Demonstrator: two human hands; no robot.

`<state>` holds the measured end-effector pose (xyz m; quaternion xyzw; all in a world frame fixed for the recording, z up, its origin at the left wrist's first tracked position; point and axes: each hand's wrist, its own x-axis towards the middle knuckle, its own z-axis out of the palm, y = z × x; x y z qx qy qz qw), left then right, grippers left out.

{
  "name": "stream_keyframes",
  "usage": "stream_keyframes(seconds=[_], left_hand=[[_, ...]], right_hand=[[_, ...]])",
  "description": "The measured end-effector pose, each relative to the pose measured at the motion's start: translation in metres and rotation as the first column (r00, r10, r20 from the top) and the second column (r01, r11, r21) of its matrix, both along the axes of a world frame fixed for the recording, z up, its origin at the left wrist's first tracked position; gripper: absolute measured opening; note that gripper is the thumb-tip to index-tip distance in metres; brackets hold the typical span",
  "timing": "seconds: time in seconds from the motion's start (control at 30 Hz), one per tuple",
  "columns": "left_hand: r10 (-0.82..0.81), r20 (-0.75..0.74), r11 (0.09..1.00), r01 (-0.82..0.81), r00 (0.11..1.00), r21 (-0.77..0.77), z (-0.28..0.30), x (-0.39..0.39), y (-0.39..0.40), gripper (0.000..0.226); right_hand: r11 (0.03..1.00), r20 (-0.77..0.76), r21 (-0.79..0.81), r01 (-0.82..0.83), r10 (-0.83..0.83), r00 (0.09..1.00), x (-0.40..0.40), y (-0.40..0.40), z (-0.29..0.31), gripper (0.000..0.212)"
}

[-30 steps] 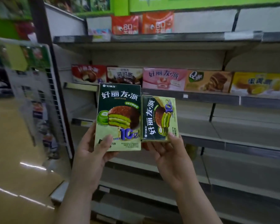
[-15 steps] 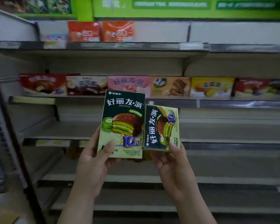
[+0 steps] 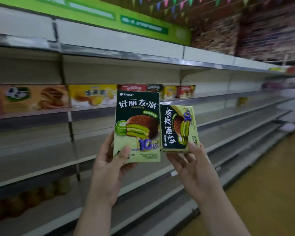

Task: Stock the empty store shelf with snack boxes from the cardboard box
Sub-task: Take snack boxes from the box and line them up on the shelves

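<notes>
- The left hand (image 3: 107, 169) grips the larger green snack box (image 3: 137, 126) at its lower left corner — thumb across the front face, fingers curled behind it.
- The right hand (image 3: 194, 169) holds the smaller green snack box (image 3: 178, 128) from below, thumb pressed on its lower right front edge and fingers cupped under its base.
- Both boxes are upright, side by side and just touching along their inner edges; the print on the smaller one runs sideways.
- They are held up in front of the store shelf (image 3: 228, 120), whose grey tiers behind and below them run off to the right.
- One tier up — to the left and behind — stands a row of other boxes (image 3: 92, 95), orange, yellow and red, blurred.
- A green sign strip (image 3: 143, 25) runs along the top of the shelving.
</notes>
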<state>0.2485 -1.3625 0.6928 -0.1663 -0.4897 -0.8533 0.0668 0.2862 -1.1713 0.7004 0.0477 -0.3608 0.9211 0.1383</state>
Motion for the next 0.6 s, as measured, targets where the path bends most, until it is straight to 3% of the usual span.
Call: stream_keyframes(seconds=[0.27,0.4,0.6], left_hand=[[-0.069,0.063,0.998,0.069,0.996,0.01,-0.007,-0.046,0.114,0.099],[-0.04,0.101,0.999,0.041,0.994,-0.009,-0.009,-0.082,0.154,0.06],[0.007,0.109,1.0,-0.007,0.994,-0.001,-0.006,-0.163,0.202,0.06]], right_hand=[[0.99,0.082,0.139,0.018,-0.03,0.996,-0.023,0.117,-0.003,0.044],[0.985,0.134,0.172,0.026,-0.049,0.99,-0.055,0.155,-0.009,0.045],[0.973,0.156,0.217,0.085,-0.12,0.98,-0.145,0.194,-0.007,0.042]])
